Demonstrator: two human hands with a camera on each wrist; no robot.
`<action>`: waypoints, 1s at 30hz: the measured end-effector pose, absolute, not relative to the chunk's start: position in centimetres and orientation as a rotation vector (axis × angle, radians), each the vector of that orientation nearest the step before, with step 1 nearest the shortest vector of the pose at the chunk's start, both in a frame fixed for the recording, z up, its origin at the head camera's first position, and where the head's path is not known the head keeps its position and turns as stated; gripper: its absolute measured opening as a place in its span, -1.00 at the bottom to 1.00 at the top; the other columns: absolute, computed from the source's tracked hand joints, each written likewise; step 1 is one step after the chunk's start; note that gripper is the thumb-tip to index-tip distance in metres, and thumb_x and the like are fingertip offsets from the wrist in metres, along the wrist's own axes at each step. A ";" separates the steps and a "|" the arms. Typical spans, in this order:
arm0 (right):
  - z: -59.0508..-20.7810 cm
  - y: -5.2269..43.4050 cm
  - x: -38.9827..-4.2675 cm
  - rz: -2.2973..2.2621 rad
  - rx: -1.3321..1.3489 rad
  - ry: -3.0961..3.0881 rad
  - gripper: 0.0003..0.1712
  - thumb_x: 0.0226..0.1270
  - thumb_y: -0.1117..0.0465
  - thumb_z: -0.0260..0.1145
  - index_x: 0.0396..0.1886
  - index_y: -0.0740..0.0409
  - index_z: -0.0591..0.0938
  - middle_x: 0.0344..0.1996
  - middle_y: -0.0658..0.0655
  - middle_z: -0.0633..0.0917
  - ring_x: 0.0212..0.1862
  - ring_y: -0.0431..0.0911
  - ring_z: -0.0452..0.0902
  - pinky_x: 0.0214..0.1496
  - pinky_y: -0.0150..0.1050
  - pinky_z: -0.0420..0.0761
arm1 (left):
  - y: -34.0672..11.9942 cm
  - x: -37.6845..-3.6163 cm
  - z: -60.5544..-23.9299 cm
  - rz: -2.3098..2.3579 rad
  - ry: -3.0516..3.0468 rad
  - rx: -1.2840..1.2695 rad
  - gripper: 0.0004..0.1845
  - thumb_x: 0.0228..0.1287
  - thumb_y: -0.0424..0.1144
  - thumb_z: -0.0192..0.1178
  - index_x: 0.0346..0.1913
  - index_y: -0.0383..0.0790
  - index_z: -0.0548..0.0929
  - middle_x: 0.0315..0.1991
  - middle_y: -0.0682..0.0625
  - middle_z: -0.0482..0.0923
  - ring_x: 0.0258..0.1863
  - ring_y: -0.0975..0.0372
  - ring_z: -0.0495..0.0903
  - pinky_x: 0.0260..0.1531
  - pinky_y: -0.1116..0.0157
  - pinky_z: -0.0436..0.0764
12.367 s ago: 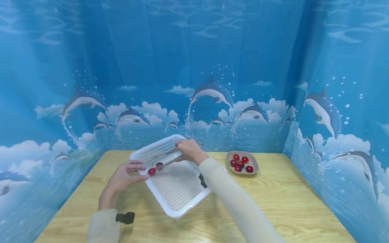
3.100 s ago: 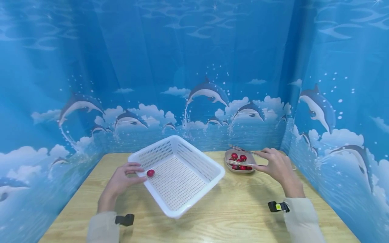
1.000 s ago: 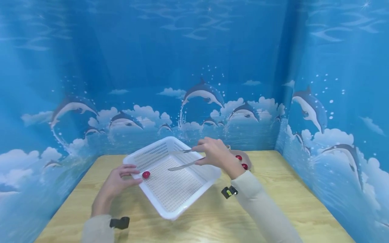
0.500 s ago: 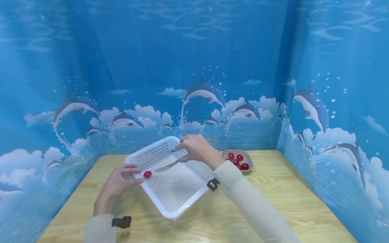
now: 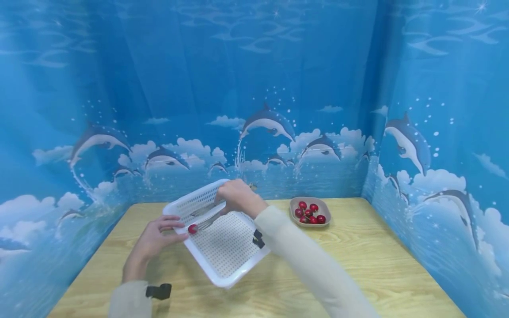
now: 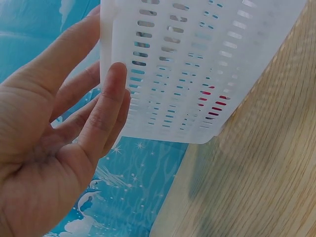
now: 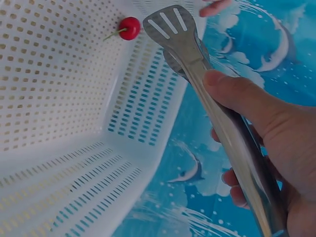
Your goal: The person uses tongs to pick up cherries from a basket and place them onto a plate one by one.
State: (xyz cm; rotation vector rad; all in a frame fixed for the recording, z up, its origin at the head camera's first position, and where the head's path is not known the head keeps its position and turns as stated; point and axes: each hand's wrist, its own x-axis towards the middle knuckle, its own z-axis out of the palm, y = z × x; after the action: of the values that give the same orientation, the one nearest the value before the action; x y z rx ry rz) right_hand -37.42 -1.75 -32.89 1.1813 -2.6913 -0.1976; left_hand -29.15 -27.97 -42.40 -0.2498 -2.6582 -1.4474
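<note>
My left hand [image 5: 153,236] grips the left rim of a white perforated plastic basket [image 5: 224,280], which sits cornerwise to me. One red cherry [image 5: 192,229] lies inside it, near that hand; in the right wrist view the cherry's green stem shows. My right hand [image 5: 238,196] is over the basket, holding metal tongs [image 7: 227,133] around their arms. The slotted tong heads [image 7: 172,24] are close to the cherry, spread apart in the head view. From the left wrist, the fingers [image 6: 106,106] overlap the basket's outer wall and red shows through its slots.
A small beige bowl [image 5: 292,211] with several cherries stands at the back right of the wooden table [image 5: 350,247]. Blue curtains [image 5: 199,88] with dolphins hang behind and along both sides. Black wrist cameras [image 5: 159,291] are strapped to the sleeves.
My right hand has moved left from the bowl into the basket with the tongs, reaching the cherry. Two cherries lay in the basket in the oldest frame, one now. The left hand keeps its place.
</note>
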 end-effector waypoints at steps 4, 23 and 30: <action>-33.5 -2.8 -37.8 -0.277 1.172 -2.671 -0.56 0.13 -0.23 0.57 -0.03 -0.23 0.82 -0.01 -0.18 0.82 -0.02 -0.23 0.75 -0.04 -0.31 0.73 | -28.0 -29.2 -42.4 -1.435 -2.665 -0.237 -0.42 0.16 -0.12 0.55 0.15 -0.42 0.68 0.41 -0.32 0.43 0.28 -0.25 0.56 0.30 -0.14 0.60; -35.8 -5.7 -38.0 -0.422 1.082 -2.677 -0.60 0.14 -0.31 0.50 -0.17 -0.20 0.81 -0.19 -0.20 0.83 -0.33 -0.30 0.58 -0.26 -0.42 0.64 | -28.1 -29.1 -42.3 -1.393 -2.666 -0.268 -0.47 0.16 -0.17 0.54 0.12 -0.40 0.70 0.40 -0.36 0.44 0.25 -0.25 0.58 0.28 -0.17 0.60; -36.2 -5.5 -38.2 -0.344 1.083 -2.681 -0.70 0.12 -0.23 0.56 -0.34 -0.18 0.79 -0.32 -0.22 0.82 -0.47 -0.28 0.36 -0.50 -0.43 0.34 | -27.9 -29.0 -42.4 -1.410 -2.649 -0.267 -0.47 0.16 -0.20 0.54 0.12 -0.43 0.70 0.38 -0.36 0.45 0.24 -0.26 0.59 0.27 -0.15 0.62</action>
State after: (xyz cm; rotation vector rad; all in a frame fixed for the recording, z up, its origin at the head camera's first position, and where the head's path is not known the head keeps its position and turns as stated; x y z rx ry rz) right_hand -38.19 -5.52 -36.22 1.0832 -2.6811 -0.3437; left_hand -29.03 -27.94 -42.42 -0.2667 -2.6491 -1.4101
